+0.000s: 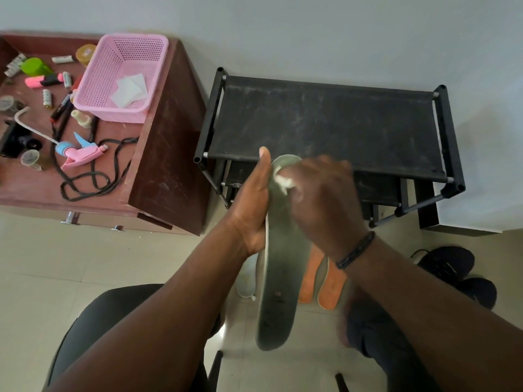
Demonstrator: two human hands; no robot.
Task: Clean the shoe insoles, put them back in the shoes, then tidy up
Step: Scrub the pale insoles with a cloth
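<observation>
Grey-green and thin, the insole point(278, 278) looks light and bendy, best supported along its edge near the toe. It stands upright over the person's lap. His left hand point(252, 205) grips that edge, thumb straight up; his right hand point(322, 202), blurred, pinches a white wipe point(283, 181) against the toe end.

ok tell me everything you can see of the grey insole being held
The insole is long, flat and dark grey-green with a paler edge, looking like thin foam. It is held roughly upright over the floor, one rounded end up by the rack. The left hand grips its left edge; the right hand presses a white wipe near its top.
</observation>
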